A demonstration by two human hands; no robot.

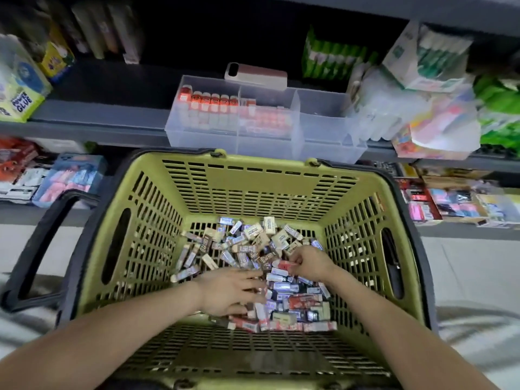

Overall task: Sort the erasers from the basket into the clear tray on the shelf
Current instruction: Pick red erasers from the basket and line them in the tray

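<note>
Your left hand (pixel 230 294) lies on the pile of small paper-sleeved erasers (pixel 253 240) that covers the floor of the olive-green slotted plastic basket (pixel 253 190), from its far edge down toward the near right corner. Its fingers are stretched out and loose, resting on top of the pile near the middle of the floor. Your right hand (pixel 309 263) sits further toward the right side, with its thumb and fingertips pinching one red-and-white sleeved eraser (pixel 285 265) just above the heap. The clear plastic three-compartment tray (pixel 323 130) stands at the front edge of the grey shelf (pixel 98 114), just beyond the basket's far rim. Its left and middle compartments hold red-topped pieces (pixel 208 105).
</note>
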